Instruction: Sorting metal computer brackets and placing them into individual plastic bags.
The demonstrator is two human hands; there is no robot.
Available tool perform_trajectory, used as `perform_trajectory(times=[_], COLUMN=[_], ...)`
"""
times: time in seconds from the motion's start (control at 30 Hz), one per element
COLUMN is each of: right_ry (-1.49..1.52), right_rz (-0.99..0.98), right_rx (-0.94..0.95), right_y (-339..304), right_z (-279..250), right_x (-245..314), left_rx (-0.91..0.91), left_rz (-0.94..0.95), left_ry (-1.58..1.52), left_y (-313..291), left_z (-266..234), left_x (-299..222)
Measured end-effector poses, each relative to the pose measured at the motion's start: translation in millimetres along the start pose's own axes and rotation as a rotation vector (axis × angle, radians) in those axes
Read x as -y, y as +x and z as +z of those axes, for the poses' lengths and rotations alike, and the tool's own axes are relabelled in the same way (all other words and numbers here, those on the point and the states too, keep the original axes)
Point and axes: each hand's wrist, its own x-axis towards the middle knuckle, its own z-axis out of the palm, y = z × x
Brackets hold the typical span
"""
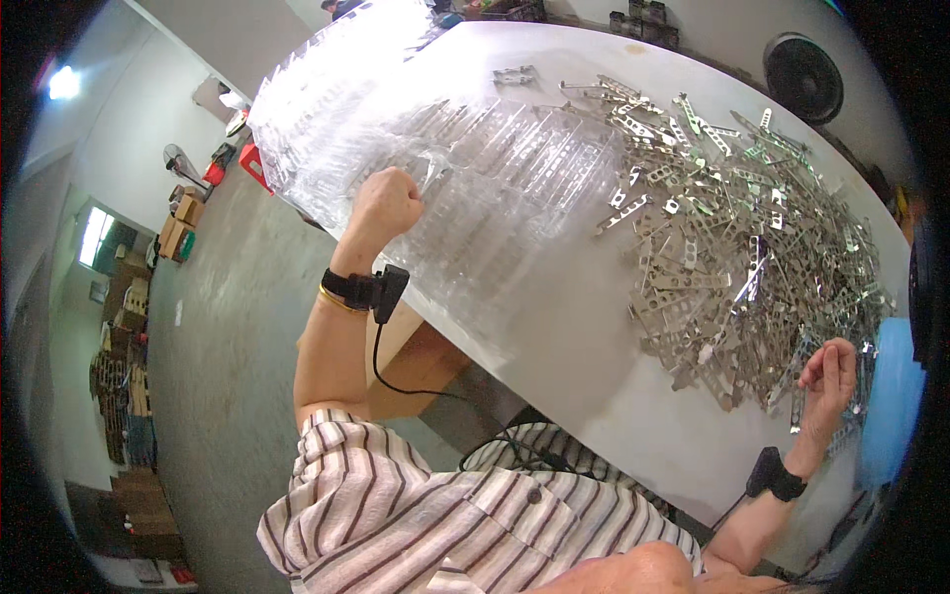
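The left hand (384, 205) is closed on the clear tray stack (435, 148) at the table (554, 327) edge, and the right hand (829, 381) (fingers loosely curled, holding nothing visible) rests by the metal pile (742, 238), so a careless pull may slide the trays off the table.

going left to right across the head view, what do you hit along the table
left hand gripping the clear plastic trays → pile of metal brackets → right hand at the pile's near edge → blue thing at the table's right end
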Motion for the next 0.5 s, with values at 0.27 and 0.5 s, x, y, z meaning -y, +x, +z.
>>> perform_trajectory(times=[0.27,0.5], right_ry=[-0.012,0.023], right_rz=[0.008,0.021], right_rx=[-0.003,0.007], right_y=[-0.1,-0.9], right_z=[0.9,6.0], right_x=[-2.7,5.2], left_rx=[0.071,0.111], left_rz=[-0.037,-0.044], left_ry=[0.042,0.016], left_y=[0.4,-3.5], left_z=[2.2,3.9], left_x=[-5.0,-7.2])
